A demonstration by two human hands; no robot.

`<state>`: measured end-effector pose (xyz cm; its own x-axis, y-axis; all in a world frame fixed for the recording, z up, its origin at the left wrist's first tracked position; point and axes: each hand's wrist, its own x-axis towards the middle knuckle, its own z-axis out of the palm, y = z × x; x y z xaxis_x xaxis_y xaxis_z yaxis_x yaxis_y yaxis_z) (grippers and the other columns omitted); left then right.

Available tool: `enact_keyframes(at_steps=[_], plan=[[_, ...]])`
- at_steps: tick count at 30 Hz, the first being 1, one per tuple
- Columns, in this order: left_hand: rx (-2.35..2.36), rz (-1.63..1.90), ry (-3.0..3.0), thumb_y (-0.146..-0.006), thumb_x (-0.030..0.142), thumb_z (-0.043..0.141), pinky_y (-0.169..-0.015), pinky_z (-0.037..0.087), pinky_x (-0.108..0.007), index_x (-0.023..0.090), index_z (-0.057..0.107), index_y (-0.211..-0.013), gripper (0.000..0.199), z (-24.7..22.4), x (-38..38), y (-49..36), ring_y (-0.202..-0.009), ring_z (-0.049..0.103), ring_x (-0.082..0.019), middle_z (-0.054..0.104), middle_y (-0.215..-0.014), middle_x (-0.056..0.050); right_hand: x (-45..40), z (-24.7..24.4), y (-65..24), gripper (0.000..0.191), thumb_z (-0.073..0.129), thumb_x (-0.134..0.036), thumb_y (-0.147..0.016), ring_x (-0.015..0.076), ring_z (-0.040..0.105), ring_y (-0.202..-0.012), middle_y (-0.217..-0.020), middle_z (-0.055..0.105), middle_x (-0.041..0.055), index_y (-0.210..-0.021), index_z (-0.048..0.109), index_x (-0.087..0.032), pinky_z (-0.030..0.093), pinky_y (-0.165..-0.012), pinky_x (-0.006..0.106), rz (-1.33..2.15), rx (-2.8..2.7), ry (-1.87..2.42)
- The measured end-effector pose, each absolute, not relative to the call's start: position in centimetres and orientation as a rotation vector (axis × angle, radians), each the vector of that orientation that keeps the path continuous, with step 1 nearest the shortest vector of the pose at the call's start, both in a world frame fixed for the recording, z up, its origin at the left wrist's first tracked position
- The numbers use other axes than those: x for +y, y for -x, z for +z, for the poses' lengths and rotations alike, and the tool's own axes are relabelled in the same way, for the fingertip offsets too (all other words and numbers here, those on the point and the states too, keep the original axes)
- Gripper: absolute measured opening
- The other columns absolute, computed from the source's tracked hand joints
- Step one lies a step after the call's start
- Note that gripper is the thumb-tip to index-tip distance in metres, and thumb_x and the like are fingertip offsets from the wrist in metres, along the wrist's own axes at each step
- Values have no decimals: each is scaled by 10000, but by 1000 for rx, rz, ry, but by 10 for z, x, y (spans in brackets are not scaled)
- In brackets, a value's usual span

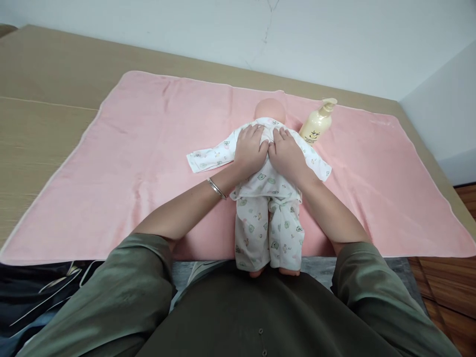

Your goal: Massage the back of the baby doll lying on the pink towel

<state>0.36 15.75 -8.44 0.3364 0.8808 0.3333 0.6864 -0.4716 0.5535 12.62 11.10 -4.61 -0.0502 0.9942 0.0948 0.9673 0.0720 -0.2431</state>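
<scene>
In the head view, a bald baby doll in white, printed fabric clothes lies on a pink, pale-edged cloth; the left hand and right hand rest flat on its upper torso, fingers extended and mostly together, thumbs near each other; a cream pump bottle is just beside one sleeve.

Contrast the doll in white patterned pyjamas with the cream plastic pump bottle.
The doll is much larger than the bottle. The left hand and right hand rest on the doll; neither touches the bottle. The doll's pyjamas are patterned all over; the bottle bears one printed figure. Both are on the pink fabric mat.
</scene>
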Motion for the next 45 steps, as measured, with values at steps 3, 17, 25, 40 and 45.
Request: enact_keyframes(at_steps=[3, 17, 25, 40, 45], plan=[[1412, 863, -2284, -931, 301, 385, -1269, 258, -481, 87, 513, -1393, 525, -87, 156, -6, -1447, 406, -298, 508, -1493, -164, 121, -50, -134, 594, 328, -238, -977, 348, 285, -1505, -1586, 338, 231, -1511, 342, 22, 235, -1251, 516, 230, -2071, 1951], [1506, 945, -2185, -945, 314, 356, -1259, 277, -469, 93, 539, -1377, 519, -88, 148, -3, -1445, 410, -291, 503, -1499, -159, 111, -44, -129, 549, 338, -239, -952, 308, 263, -1518, -1601, 345, 160, -1475, 418, -94, 183, -1250, 575, 156, -2006, 1856], [1495, 951, -2200, -920, 296, 382, -1250, 291, -478, 103, 550, -1367, 515, -89, 150, -3, -1430, 426, -297, 518, -1487, -154, 114, -49, -132, 539, 342, -236, -937, 273, 287, -1511, -1593, 370, 132, -1453, 454, -132, 219, -1246, 554, 135, -1961, 1787], [1382, 872, -2220, -943, 281, 377, -1285, 204, -490, 121, 496, -1437, 533, -87, 154, -1, -1516, 304, -265, 435, -1561, -122, 116, -56, -130, 510, 347, -240, -949, 291, 337, -1485, -1570, 407, 145, -1425, 495, -130, 228, -1225, 581, 164, -1985, 1822], [1373, 940, -2223, -914, 284, 380, -1271, 245, -502, 124, 532, -1404, 537, -93, 157, -1, -1481, 369, -275, 491, -1522, -113, 115, -60, -127, 514, 363, -225, -940, 309, 345, -1480, -1564, 413, 156, -1420, 506, -110, 234, -1221, 586, 170, -1979, 1818]])
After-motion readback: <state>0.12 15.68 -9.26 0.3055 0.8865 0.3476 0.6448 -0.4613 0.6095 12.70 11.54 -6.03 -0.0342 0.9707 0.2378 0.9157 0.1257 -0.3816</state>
